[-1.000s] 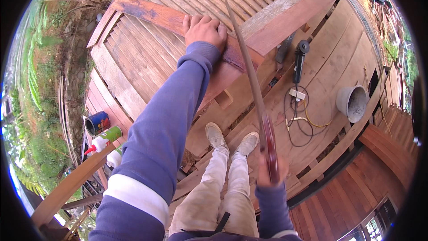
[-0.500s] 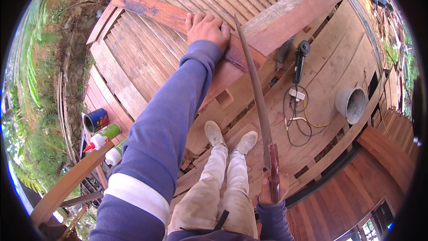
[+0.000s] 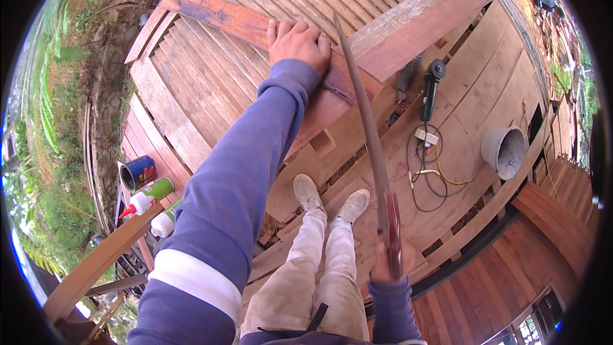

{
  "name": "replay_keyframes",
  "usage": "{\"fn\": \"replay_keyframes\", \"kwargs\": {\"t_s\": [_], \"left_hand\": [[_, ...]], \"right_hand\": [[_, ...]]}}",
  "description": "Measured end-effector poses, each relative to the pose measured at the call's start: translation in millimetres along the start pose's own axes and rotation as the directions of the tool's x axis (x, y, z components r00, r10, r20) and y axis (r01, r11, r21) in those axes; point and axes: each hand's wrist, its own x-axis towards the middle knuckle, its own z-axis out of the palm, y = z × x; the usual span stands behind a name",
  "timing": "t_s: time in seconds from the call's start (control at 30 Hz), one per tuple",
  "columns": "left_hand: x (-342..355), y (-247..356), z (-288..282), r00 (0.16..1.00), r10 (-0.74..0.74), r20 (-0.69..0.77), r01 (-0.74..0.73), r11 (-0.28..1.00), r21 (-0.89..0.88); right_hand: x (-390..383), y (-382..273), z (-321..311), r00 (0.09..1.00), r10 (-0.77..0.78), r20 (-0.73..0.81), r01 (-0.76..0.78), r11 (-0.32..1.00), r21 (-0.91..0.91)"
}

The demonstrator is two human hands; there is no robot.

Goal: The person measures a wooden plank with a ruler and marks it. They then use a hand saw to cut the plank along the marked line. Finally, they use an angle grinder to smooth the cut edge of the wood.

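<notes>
My right hand [image 3: 385,262] is closed around the reddish handle of a handsaw [image 3: 368,121]. The long, dark blade points away from me and passes close beside the near right end of a stained reddish-brown wooden board [image 3: 220,13]. Whether its teeth touch the wood I cannot tell. My left hand [image 3: 299,45] presses down on that board with its fingers curled over it, a little left of the blade. Underneath lies a large slatted wooden panel [image 3: 211,76], whose thick frame beam [image 3: 415,32] runs off to the far right.
On the plank floor right of the saw lie an angle grinder [image 3: 431,89], its looped cable with a white socket block [image 3: 426,137], and a grey bucket [image 3: 491,147] on its side. A blue can [image 3: 142,172] and glue bottles [image 3: 148,195] stand at left. Gaps open between floor planks.
The saw and my right hand have slid slightly forward, away from me, so the blade tip reaches farther. My left hand stays in place on the board.
</notes>
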Motion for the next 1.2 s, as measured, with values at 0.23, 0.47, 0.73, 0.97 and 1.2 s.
{"fn": "replay_keyframes", "kwargs": {"t_s": [0.23, 0.47, 0.73, 0.97, 1.2], "left_hand": [[4, 8, 4, 1.0, 0.006, 0.021, -0.005, 1.0, -0.018], [1, 3, -1, 0.999, -0.029, 0.022, 0.029, 0.999, -0.018], [-2, -3, 1, 0.999, -0.041, 0.023, 0.041, 0.999, -0.005], [0, 4, 3, 1.0, -0.005, 0.003, 0.005, 1.0, 0.011], [-1, -1, -3, 1.0, -0.012, 0.026, 0.011, 1.0, 0.021]], "right_hand": [[52, -11, 29, 0.999, 0.026, -0.028, -0.026, 1.0, -0.012], [26, -7, 14, 0.998, 0.065, 0.022, -0.065, 0.998, 0.008], [-6, -9, -2, 0.998, 0.065, 0.022, -0.066, 0.997, 0.03], [67, -15, 33, 0.99, 0.14, 0.015, -0.141, 0.985, 0.099], [-22, 13, -1, 0.999, 0.04, 0.013, -0.041, 0.996, 0.081]]}}
